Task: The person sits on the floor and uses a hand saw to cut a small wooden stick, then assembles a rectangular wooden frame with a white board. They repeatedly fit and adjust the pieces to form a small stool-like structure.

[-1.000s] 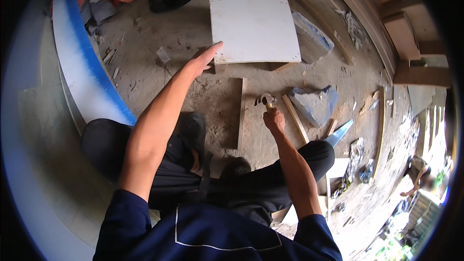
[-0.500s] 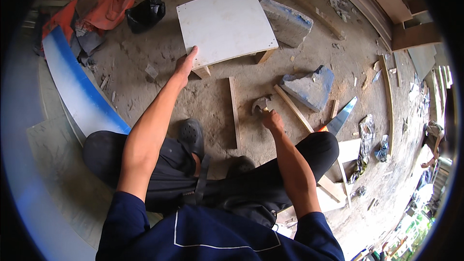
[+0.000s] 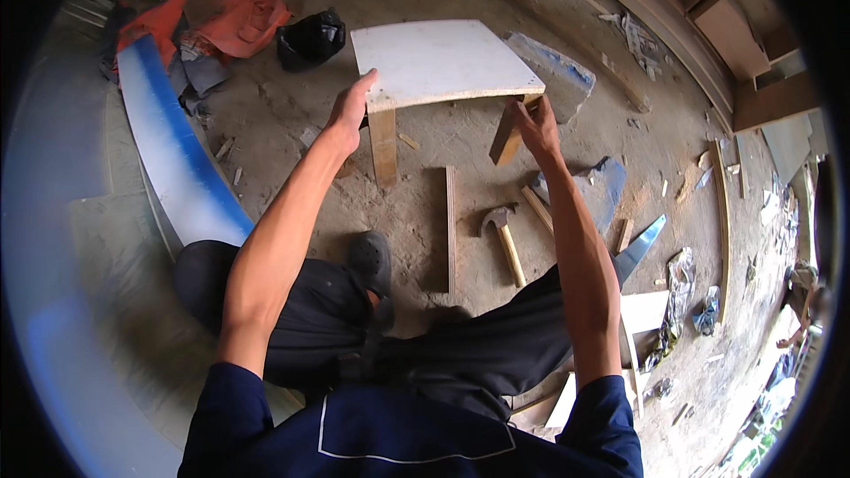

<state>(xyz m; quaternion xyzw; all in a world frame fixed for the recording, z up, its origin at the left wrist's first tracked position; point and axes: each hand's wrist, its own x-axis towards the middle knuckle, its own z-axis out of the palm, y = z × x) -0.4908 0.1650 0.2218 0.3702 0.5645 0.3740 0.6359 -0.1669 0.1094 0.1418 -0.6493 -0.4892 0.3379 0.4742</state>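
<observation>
A small stool (image 3: 443,62) with a white board top and wooden legs is in front of me, its near edge tilted up. My left hand (image 3: 352,111) grips its near left corner, thumb on the top and the other fingers hidden beneath. At the near right corner my right hand (image 3: 537,128) is closed around the upper part of a wooden leg (image 3: 506,143), just under the top. Between my knees and the stool a claw hammer (image 3: 506,243) with a pale wooden handle lies on the floor. Beside it is a narrow plywood strip (image 3: 450,230).
Concrete blocks (image 3: 567,75) lie behind and right of the stool. A handsaw (image 3: 639,248) rests by my right knee. To the left are a curved blue-and-white panel (image 3: 168,142), a black bag (image 3: 310,40) and orange sheeting (image 3: 243,22). Wooden cabinetry (image 3: 735,31) stands far right.
My right hand has let go of the hammer, now on the floor, and taken hold of the stool's right leg. The stool's near edge has risen, showing more of its legs.
</observation>
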